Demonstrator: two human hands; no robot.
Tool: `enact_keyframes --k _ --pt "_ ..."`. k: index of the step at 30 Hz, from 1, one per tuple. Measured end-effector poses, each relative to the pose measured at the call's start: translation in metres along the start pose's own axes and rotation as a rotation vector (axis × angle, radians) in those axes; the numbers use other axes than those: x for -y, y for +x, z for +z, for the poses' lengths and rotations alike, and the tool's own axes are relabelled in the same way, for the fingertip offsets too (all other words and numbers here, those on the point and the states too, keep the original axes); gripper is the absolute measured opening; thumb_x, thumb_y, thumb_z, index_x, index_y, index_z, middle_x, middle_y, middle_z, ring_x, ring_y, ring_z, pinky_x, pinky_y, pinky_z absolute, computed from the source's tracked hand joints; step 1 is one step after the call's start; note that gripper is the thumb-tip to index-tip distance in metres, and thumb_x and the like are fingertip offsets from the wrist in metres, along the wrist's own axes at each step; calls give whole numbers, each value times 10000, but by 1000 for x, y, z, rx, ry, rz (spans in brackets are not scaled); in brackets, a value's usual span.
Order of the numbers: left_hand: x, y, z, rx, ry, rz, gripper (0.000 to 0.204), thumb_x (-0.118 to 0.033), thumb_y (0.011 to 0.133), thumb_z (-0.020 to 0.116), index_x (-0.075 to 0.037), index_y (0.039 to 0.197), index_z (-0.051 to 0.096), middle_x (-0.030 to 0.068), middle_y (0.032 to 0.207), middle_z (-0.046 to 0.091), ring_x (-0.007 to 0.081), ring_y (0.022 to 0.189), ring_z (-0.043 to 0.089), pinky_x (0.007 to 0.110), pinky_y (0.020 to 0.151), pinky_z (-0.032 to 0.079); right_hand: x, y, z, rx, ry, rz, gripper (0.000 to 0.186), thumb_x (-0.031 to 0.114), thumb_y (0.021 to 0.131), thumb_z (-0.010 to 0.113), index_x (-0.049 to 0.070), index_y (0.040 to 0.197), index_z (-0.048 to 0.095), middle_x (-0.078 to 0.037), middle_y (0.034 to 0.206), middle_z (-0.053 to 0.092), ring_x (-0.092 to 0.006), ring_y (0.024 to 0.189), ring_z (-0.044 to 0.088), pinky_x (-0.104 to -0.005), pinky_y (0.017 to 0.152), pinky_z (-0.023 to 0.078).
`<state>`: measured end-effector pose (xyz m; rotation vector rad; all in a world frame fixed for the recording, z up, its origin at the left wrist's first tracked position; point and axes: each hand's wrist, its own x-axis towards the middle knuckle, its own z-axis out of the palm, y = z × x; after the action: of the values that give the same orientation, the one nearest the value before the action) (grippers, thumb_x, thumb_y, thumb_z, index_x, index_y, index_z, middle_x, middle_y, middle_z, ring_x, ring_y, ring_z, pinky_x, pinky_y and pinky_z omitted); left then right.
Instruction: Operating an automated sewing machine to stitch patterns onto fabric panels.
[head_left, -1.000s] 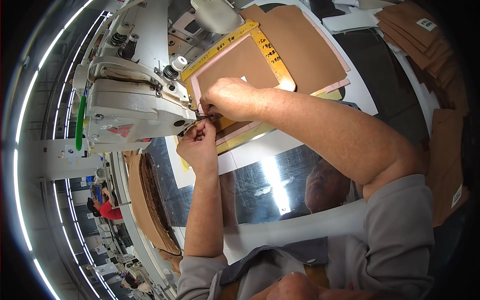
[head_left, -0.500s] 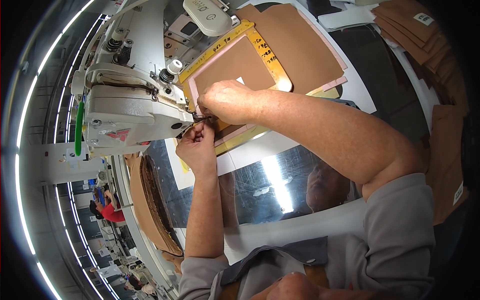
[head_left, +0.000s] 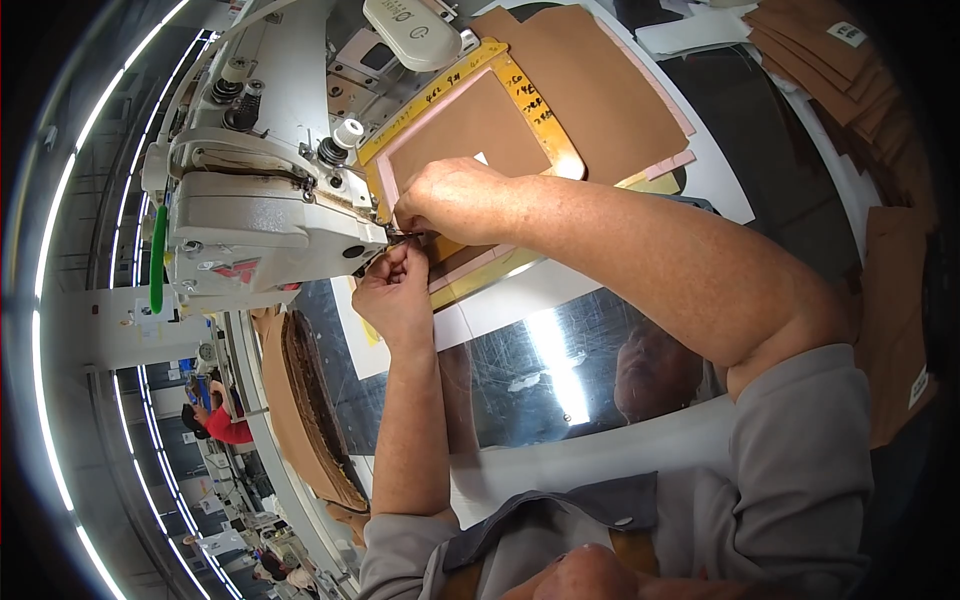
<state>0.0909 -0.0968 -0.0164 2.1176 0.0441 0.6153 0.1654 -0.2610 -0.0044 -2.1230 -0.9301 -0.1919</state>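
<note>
So both bare hands are right up at the needle end of a bulky white metal sewing machine. The left hand has its thumb and fingers drawn in narrow, just below the tip of the machine head; honestly can't tell if anything's pinched in there. The right hand is curled in close from the other side, fingertips mostly hidden, so no idea what it's gripping either. There's a small dark slim thing right between the two sets of fingers, too tiny to make out.

The flat yellow frame with black handwritten marks lies beyond the right fingers and runs in under them, with a smooth brown rectangular panel showing inside it, edged by a pale pink strip. A bigger brown sheet sits farther off, up and right of the fingers.

Nearer the body than the fingertips there's a white sheet on a shiny scratched metal tabletop. A curved stack of brown pieces is down and left of the left fingers, and more layered brown pieces are well off to the right.
</note>
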Motion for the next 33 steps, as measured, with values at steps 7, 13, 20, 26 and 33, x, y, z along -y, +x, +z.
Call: enact_keyframes --k 7,13,20,26,33 --pt "5 0 -1 -13 -9 2 57 -37 862 748 14 883 759 -44 722 664 12 621 504 183 593 406 5 -1 -4 25 -35 29 175 70 818 711 67 987 757 -162 906 729 -325 914 715 -424 799 564" --pt "6 1 -2 2 -31 -17 79 -50 855 760 18 896 763 -36 729 668 18 627 513 187 597 414 5 0 -1 44 -138 23 182 61 812 689 52 988 738 -177 914 718 -344 919 710 -435 804 563" --pt "3 0 2 -7 -65 -69 127 -70 847 778 26 929 768 -36 715 654 13 617 506 173 586 409 -1 1 3 9 -120 34 150 73 828 670 34 966 713 -180 934 706 -352 936 698 -442 816 558" --pt "-2 -2 1 0 -99 -97 132 -69 848 775 33 931 765 -47 694 621 7 600 490 158 568 393 -6 3 0 -217 154 151 108 99 921 624 11 968 667 -178 992 713 -327 906 701 -430 793 557" --pt "-1 -4 3 14 -128 -94 113 -53 855 769 31 930 762 -51 690 618 5 592 493 167 566 399 -18 2 -34 -491 1267 461 223 218 1064 507 8 1117 558 -94 1048 703 -117 765 671 -239 583 510"
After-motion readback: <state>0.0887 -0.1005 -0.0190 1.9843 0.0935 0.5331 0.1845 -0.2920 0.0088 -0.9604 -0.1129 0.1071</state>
